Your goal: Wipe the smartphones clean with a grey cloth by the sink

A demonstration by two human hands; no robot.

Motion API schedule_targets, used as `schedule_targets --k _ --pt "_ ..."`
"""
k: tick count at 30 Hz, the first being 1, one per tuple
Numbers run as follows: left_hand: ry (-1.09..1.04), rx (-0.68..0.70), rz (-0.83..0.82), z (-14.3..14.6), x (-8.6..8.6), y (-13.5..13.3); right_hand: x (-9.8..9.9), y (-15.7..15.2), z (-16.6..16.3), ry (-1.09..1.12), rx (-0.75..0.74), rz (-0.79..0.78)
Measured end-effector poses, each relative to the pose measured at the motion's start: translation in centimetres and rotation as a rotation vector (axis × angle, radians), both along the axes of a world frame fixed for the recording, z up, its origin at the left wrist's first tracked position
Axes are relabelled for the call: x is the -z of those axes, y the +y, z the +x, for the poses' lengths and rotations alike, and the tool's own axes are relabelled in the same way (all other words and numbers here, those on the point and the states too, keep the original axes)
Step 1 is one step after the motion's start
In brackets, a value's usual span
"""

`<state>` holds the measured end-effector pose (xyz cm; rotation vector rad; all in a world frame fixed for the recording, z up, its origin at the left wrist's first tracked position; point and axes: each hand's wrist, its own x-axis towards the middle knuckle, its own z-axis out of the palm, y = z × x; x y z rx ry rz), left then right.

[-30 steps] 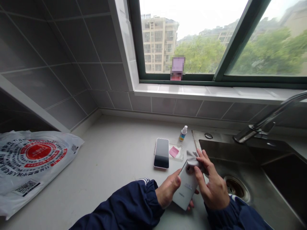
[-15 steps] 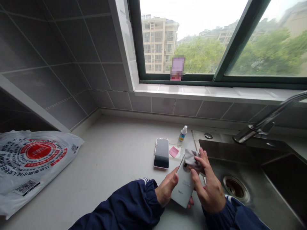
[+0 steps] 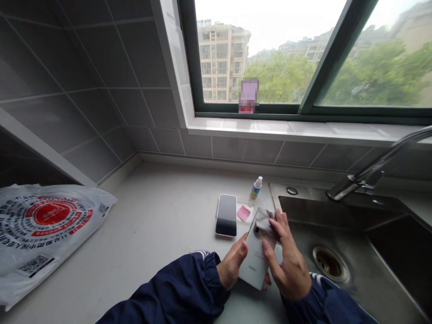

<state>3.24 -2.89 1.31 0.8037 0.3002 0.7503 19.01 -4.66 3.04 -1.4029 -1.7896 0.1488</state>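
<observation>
My left hand point(image 3: 233, 263) grips a pale phone point(image 3: 251, 269) from its left side, the back of the phone facing up with lettering near its lower end. Against the camera end of that phone, my right hand point(image 3: 286, 256) presses a grey cloth point(image 3: 266, 220) held in its fingers; the thumb rests near the phone's back. A second phone point(image 3: 226, 216) lies screen up on the counter beyond my left hand. Beside it are a clear case point(image 3: 249, 218) and a pink square point(image 3: 243, 213) lying on it. A small white-capped bottle point(image 3: 256, 187) stands behind them.
On the right is a steel sink point(image 3: 297, 234) with a drain point(image 3: 330, 263) and a chrome faucet point(image 3: 367, 173). A printed plastic bag point(image 3: 54, 238) lies on the left of the white counter point(image 3: 158, 216). Behind runs a window sill point(image 3: 276, 128).
My right hand and the cloth have shifted slightly left over the phone's camera end. The held phone has moved a little left too, while my left hand keeps its grip.
</observation>
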Motion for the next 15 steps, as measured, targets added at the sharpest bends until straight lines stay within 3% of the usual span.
schedule_targets --k 10,15 --pt "-0.047 -0.071 -0.105 -0.1 1.4 0.1 0.2 -0.2 -0.5 -0.08 -0.065 0.044" --pt "-0.079 -0.14 -0.119 0.1 1.2 0.1 0.4 -0.4 -0.6 -0.123 -0.081 0.024"
